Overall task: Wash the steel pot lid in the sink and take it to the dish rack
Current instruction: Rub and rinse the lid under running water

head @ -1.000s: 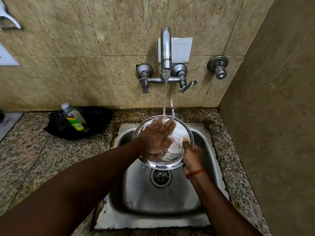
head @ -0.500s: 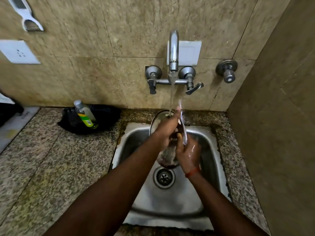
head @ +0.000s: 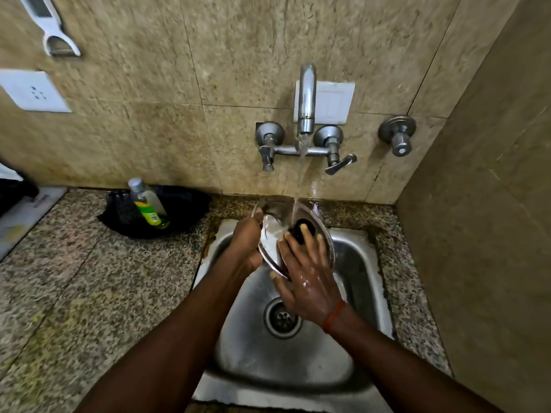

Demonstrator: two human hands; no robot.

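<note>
At frame centre, under running water, the left hand [head: 247,242] grips the steel pot lid's [head: 274,217] rim; the right hand [head: 307,278] lies flat across it, fingers spread.

Open sink [head: 357,257] basin below; tap [head: 307,99] overhead, wall [head: 477,234] close right.

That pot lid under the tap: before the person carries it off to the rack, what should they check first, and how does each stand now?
1. Firm hold on the steel pot lid: ok, left hand grips its rim, right hand lies flat on it.
2. Lid rinsed clean: cannot tell, water is running over it.
3. Tap turned off: not ok, it is flowing.
4. Lid drained: not ok, wet and tilted above the sink.
5. Dish rack free and reachable: cannot tell, out of view.
</note>
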